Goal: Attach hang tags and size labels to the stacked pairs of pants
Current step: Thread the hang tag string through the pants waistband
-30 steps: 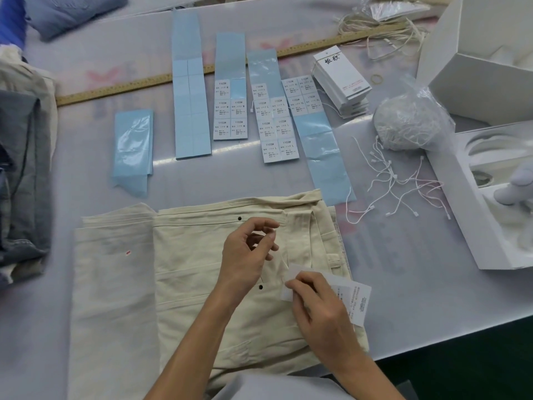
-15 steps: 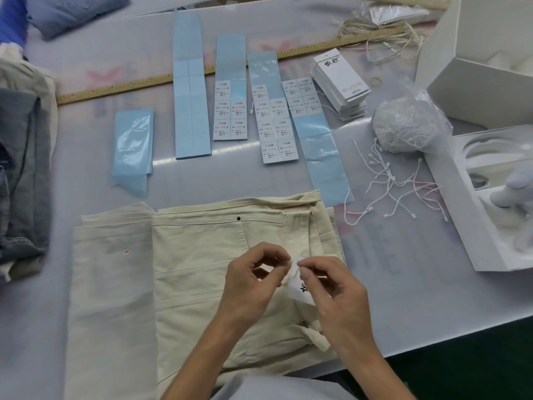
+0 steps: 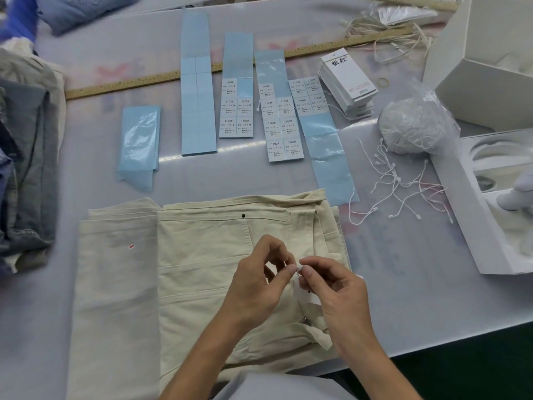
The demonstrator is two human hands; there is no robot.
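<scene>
Head view: pale glossy table (image 3: 403, 284).
Pants: cream pants (image 3: 202, 269) at table's near edge.
Grip: left hand (image 3: 256, 287) and right hand (image 3: 337, 295) pinch a white string fastener (image 3: 297, 268) above pants.
Behind pants: blue label sheets (image 3: 199, 90), wooden ruler (image 3: 138, 83).

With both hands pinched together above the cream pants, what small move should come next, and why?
Probably press the two string ends together until the fastener locks. The left hand and right hand pinch a small white fastener between their fingertips above the cream pants, and the hang tag hangs half hidden under the right hand. Whether it has already clicked shut cannot be told.
</scene>
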